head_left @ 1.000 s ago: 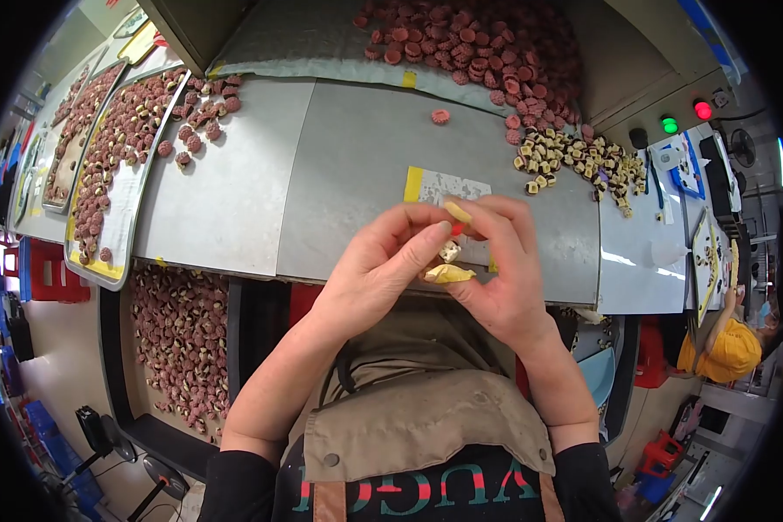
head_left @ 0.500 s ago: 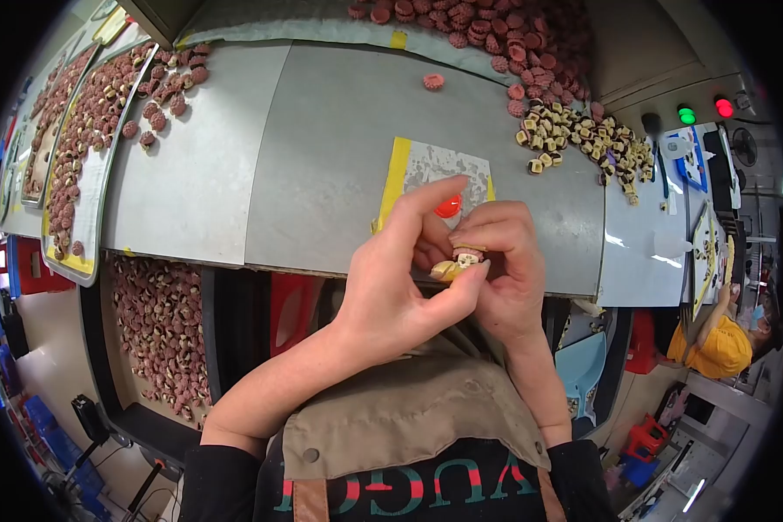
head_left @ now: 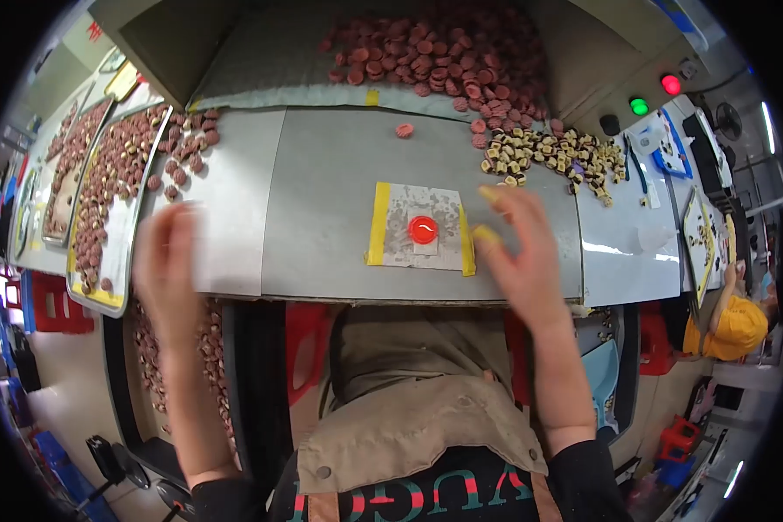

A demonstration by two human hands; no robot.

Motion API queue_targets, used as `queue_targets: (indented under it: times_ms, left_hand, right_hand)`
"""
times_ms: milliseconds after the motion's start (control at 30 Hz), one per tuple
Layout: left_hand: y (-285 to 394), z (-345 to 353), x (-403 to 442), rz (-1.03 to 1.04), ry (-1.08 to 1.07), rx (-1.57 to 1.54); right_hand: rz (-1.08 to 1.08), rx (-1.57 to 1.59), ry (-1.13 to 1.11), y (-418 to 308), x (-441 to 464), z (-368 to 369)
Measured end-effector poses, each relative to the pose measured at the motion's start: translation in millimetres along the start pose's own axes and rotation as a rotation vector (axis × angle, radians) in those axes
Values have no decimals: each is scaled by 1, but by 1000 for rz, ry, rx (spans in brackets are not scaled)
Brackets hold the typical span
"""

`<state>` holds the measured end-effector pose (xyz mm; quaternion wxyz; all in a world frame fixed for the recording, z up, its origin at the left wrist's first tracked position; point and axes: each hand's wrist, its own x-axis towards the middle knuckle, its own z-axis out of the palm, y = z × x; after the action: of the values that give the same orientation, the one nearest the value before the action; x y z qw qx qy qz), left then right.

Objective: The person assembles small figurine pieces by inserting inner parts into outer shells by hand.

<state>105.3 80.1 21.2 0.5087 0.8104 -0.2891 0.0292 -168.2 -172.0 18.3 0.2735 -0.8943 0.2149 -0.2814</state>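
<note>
My left hand, smeared by motion, is over the left part of the grey table, just right of a tray of pink and cream pieces; its fingers and anything in them cannot be made out. My right hand has thumb and fingers apart with nothing between them, and yellow covers show on the fingertips. Left of it, a round red button sits on a white sheet with yellow tape along its sides. Beyond my right hand lies a heap of cream and dark cube pieces.
A large heap of pink cups lies at the back, with one pink cup apart in front. Below the table at left is a bin of pink pieces. A person in yellow is at far right, beside another tray.
My hands were together over the button, holding a small pink and cream piece. They have parted, the left moving far left and the right opening to the right, leaving the button uncovered.
</note>
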Motion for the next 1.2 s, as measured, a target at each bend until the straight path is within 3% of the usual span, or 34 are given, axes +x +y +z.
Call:
queue_targets:
  times_ms: [67, 133, 200, 233, 267, 333, 467, 500, 533, 567, 633, 767, 833, 933, 1100, 1200]
  left_hand:
    - [-63, -65, 41, 136, 205, 282]
    - [-130, -134, 70, 22, 163, 380]
    - [-133, -155, 73, -232, 126, 538]
    - [-176, -176, 79, -9, 119, 734]
    - [-185, -182, 81, 10, 98, 882]
    - [-166, -157, 80, 197, 284, 1168]
    - [-67, -43, 87, 374, 68, 568]
    - [-25, -5, 79, -33, -147, 39]
    - [-27, 28, 81, 322, -236, 170]
    - [-1, 66, 68, 151, -323, 90]
    - [32, 127, 57, 254, -444, -14]
    - [51, 198, 59, 452, -406, 64]
    - [49, 204, 59, 515, -432, 63]
    - [44, 165, 51, 413, -461, -65]
    - [42, 88, 15, -416, -585, -445]
    - [48, 78, -20, -510, -583, -779]
  right_hand:
    - [61, -60, 24, 19, 4, -14]
    - [129, -62, 31, 32, 8, -19]
    - [43, -72, 68, 42, 11, -14]
    - [-20, -123, 82, 48, 13, -12]
    - [-80, -176, 92, 50, 13, -11]
    - [-56, -147, 110, 48, 13, -9]
    - [-112, -123, 84, 43, 10, -6]
    - [-131, -130, 77, 43, 10, -5]
    - [-154, -136, 69, 45, 11, -4]
    - [-179, -145, 62, 45, 13, -4]
    - [-228, -187, -22, 41, 13, -8]
    - [-254, -210, -71, 40, 10, -10]
    - [-71, -118, -82, 38, 3, -10]
    - [77, -28, -84, 36, -1, -10]
    - [140, 65, -117, 27, 3, -19]
    - [-17, -171, -182, 27, 6, -26]
